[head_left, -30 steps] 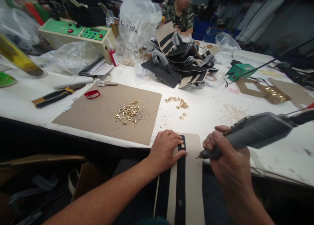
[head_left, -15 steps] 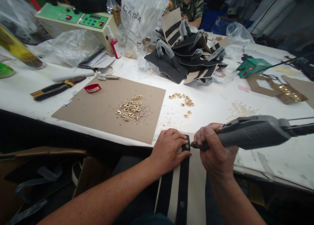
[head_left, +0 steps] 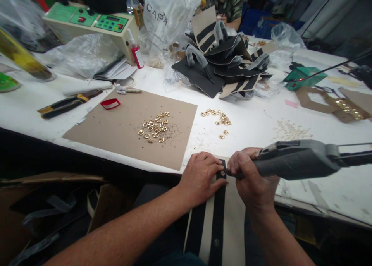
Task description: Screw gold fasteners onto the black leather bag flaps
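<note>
My right hand (head_left: pixel 254 181) is wrapped round a dark grey electric screwdriver (head_left: pixel 302 159), which lies nearly level and points left. Its tip is at a small gold screw fitting (head_left: pixel 223 173) on a black strap (head_left: pixel 217 215); whether the two touch I cannot tell. The strap runs down a beige panel with black stripes (head_left: pixel 235 223), which leans from my lap against the table edge. My left hand (head_left: pixel 202 177) grips the strap's top end, with fingers above the fitting and thumb below it. A second round fitting (head_left: pixel 216 242) shows lower on the strap.
Gold D-shaped rings (head_left: pixel 154 128) lie on a brown board (head_left: pixel 122 134), with more gold rings (head_left: pixel 223 119) beside it. Small screws (head_left: pixel 290 130) are scattered on the right. Behind are piled striped panels (head_left: pixel 223 64), a green box (head_left: pixel 305 78) and a person (head_left: pixel 232 10).
My right hand and the screwdriver have shifted slightly left, with the tip nearer the gold fitting. My left hand keeps its hold. The view has shifted a little.
</note>
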`<state>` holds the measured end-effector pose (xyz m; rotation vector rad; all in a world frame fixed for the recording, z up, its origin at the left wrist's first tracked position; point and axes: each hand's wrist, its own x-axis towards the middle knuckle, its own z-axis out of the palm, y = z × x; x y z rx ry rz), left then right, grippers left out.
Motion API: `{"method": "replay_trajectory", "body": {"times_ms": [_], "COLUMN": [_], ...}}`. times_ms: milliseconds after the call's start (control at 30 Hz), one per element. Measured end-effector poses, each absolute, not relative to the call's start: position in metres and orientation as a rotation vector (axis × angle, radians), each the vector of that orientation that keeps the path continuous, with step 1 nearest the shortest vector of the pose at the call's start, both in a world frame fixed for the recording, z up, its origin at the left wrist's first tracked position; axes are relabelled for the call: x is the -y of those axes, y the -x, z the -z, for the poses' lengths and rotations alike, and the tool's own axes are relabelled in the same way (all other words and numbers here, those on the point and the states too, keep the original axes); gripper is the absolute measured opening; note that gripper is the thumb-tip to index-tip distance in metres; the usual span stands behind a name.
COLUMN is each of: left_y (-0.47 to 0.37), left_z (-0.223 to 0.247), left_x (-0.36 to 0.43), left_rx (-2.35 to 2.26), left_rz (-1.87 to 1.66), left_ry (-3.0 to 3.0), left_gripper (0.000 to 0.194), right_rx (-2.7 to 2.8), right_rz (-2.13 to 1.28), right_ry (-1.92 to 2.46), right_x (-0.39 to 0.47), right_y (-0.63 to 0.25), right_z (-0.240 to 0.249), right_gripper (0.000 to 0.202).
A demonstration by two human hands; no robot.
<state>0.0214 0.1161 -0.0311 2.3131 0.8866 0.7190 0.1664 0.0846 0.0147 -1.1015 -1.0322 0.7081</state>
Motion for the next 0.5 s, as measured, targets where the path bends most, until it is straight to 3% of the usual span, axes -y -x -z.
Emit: {"method": "replay_trajectory", "body": {"times_ms": [500], "left_y": [-0.024], "left_z": [0.028], "left_x": [-0.117], "left_rx": [-0.913], "left_rz": [-0.694], "left_ry": [-2.31], "left_gripper": [0.021], "right_rx": [1.187], "right_rz": [-0.961], "right_ry": [0.956], "right_x": [-0.093], "right_y": [-0.179], "right_z": [-0.008], "right_gripper": [0.024]}}
